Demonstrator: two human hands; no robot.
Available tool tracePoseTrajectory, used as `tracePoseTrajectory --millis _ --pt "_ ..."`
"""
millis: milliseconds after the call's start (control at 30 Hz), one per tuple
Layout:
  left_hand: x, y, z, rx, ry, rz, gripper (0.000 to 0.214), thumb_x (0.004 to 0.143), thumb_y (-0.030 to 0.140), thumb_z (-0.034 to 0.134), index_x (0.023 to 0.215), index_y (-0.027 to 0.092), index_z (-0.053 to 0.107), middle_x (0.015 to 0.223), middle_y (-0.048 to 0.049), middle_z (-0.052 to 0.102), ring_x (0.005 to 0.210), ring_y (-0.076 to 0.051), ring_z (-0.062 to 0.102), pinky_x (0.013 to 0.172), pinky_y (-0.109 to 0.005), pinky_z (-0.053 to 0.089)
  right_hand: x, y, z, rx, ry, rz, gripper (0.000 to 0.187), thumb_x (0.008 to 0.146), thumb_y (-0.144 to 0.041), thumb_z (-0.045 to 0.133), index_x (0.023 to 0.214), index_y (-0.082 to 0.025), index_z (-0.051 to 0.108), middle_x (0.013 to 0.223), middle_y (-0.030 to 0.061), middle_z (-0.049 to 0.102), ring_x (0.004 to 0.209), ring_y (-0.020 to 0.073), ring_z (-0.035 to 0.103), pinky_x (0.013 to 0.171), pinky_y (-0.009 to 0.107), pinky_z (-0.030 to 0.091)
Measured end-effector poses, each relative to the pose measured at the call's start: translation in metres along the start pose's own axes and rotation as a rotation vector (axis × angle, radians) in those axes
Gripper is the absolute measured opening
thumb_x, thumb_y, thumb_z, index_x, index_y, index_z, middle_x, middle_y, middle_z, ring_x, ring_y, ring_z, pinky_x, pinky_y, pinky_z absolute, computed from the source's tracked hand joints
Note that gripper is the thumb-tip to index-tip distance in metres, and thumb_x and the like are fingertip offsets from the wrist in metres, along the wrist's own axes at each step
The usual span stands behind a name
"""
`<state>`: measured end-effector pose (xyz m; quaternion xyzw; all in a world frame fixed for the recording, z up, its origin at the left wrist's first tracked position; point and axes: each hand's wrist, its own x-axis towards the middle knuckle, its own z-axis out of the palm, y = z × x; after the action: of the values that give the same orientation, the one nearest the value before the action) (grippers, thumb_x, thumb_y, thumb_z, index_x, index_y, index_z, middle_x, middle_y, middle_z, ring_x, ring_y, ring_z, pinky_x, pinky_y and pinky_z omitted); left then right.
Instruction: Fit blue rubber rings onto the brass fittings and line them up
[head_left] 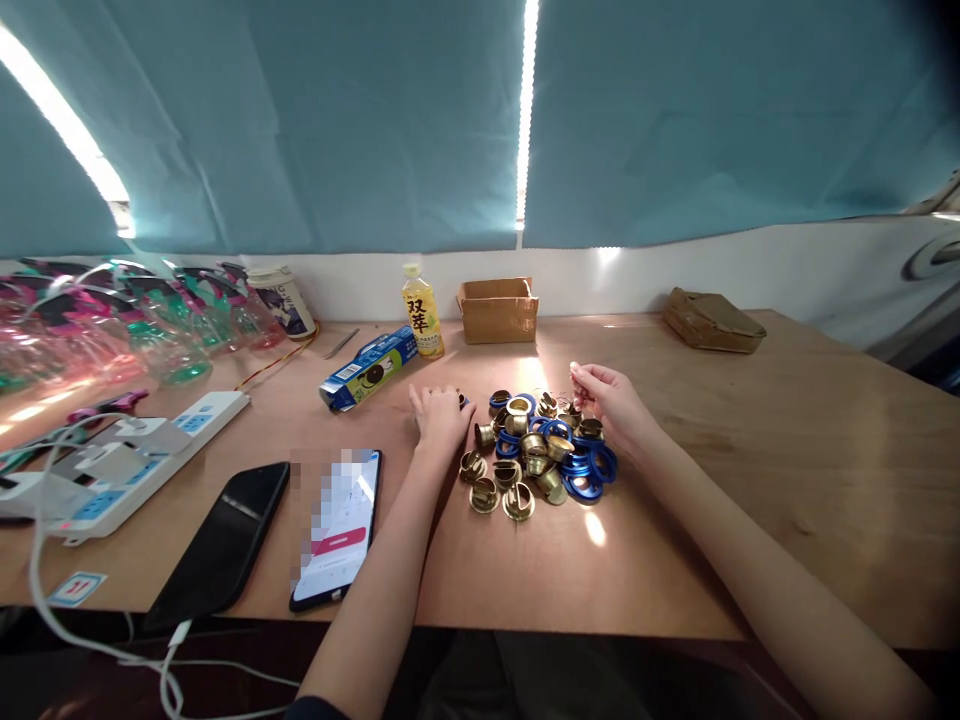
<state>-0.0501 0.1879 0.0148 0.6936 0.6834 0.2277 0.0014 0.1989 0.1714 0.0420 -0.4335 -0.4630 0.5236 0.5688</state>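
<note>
A pile of brass flanged fittings (pixel 536 447) and blue rings (pixel 583 472) lies in the middle of the table. My left hand (pixel 441 418) rests at the pile's left edge, fingers curled down. Between its thumb and fingers shows a small brass and blue piece (pixel 463 401), mostly hidden by the hand. Just above the right side of the pile is my right hand (pixel 609 398), thumb and forefinger pinched together. Whatever lies between those fingertips is too small to make out. Several brass fittings (pixel 518 501) sit along the near side of the pile, slots showing.
Behind the pile stand an open cardboard box (pixel 499 318), a yellow drink bottle (pixel 424 315) and a blue carton (pixel 369 370). A brown package (pixel 712 320) is at back right. Two phones (pixel 225 540), a power strip (pixel 161 450) and spray bottles (pixel 165 330) occupy the left.
</note>
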Motion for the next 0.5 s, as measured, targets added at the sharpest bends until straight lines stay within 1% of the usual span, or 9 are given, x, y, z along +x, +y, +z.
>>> tracePoseTrajectory --millis 67,100,133,200,267,333,433,500 --pt "-0.003 0.004 -0.004 -0.011 0.007 0.025 0.031 0.083 0.035 0.067 0.102 0.01 0.069 0.108 -0.0252 0.07 0.117 -0.044 0.055 0.115 -0.064 0.009 0.003 0.003 -0.002 0.026 0.037 0.009 0.046 0.062 -0.055 0.085 0.063 -0.02 0.054 0.059 -0.0031 0.046 0.051 0.0098 0.043 0.047 0.024 0.038" --pt "-0.005 0.006 -0.007 -0.028 0.008 0.053 0.036 0.085 0.036 0.065 0.109 0.009 0.067 0.113 -0.026 0.068 0.12 -0.044 0.053 0.115 -0.064 0.012 0.004 0.004 -0.004 0.039 0.047 0.014 0.047 0.061 -0.055 0.085 0.063 -0.02 0.054 0.059 -0.0034 0.046 0.05 0.0091 0.043 0.046 0.024 0.038" --pt "-0.006 0.009 -0.009 -0.053 0.003 0.093 0.038 0.089 0.037 0.061 0.115 0.009 0.065 0.117 -0.0252 0.067 0.122 -0.042 0.053 0.115 -0.061 0.018 0.005 0.005 -0.005 0.051 0.05 0.018 0.048 0.06 -0.055 0.086 0.064 -0.02 0.053 0.059 -0.004 0.045 0.049 0.0083 0.042 0.044 0.023 0.036" --pt "-0.006 0.015 -0.011 -0.119 -0.042 0.201 0.036 0.093 0.034 0.055 0.122 0.013 0.062 0.122 -0.0197 0.067 0.121 -0.035 0.056 0.11 -0.05 0.034 0.007 0.005 -0.007 0.069 0.042 0.026 0.049 0.06 -0.055 0.086 0.066 -0.02 0.052 0.058 -0.0057 0.042 0.046 0.0068 0.039 0.041 0.022 0.032" --pt "-0.005 0.02 -0.011 -0.185 -0.115 0.306 0.03 0.094 0.026 0.054 0.121 0.018 0.064 0.121 -0.0134 0.07 0.117 -0.029 0.061 0.102 -0.039 0.044 0.008 0.006 -0.008 0.075 0.023 0.033 0.05 0.06 -0.056 0.085 0.068 -0.02 0.051 0.055 -0.008 0.038 0.042 0.0054 0.034 0.039 0.021 0.027" --pt "-0.004 0.022 -0.01 -0.237 -0.179 0.373 0.03 0.092 0.018 0.055 0.12 0.021 0.065 0.121 -0.0093 0.072 0.113 -0.025 0.065 0.097 -0.034 0.048 0.007 0.006 -0.008 0.067 -0.002 0.038 0.049 0.06 -0.055 0.085 0.069 -0.02 0.051 0.052 -0.0097 0.035 0.04 0.0044 0.031 0.037 0.02 0.023" --pt "-0.001 0.022 -0.008 -0.286 -0.223 0.407 0.033 0.091 0.013 0.056 0.121 0.023 0.065 0.122 -0.0064 0.073 0.111 -0.023 0.067 0.095 -0.031 0.05 0.004 0.005 -0.005 0.037 -0.054 0.034 0.046 0.064 -0.052 0.085 0.07 -0.019 0.052 0.049 -0.01 0.038 0.038 0.0035 0.03 0.037 0.019 0.022" --pt "0.0 0.022 -0.007 -0.3 -0.226 0.402 0.03 0.092 0.014 0.056 0.117 0.025 0.067 0.118 -0.0048 0.075 0.109 -0.023 0.068 0.094 -0.031 0.051 0.0 0.004 -0.002 0.013 -0.088 0.024 0.044 0.067 -0.051 0.083 0.07 -0.019 0.053 0.05 -0.0092 0.041 0.038 0.0032 0.032 0.037 0.019 0.023"
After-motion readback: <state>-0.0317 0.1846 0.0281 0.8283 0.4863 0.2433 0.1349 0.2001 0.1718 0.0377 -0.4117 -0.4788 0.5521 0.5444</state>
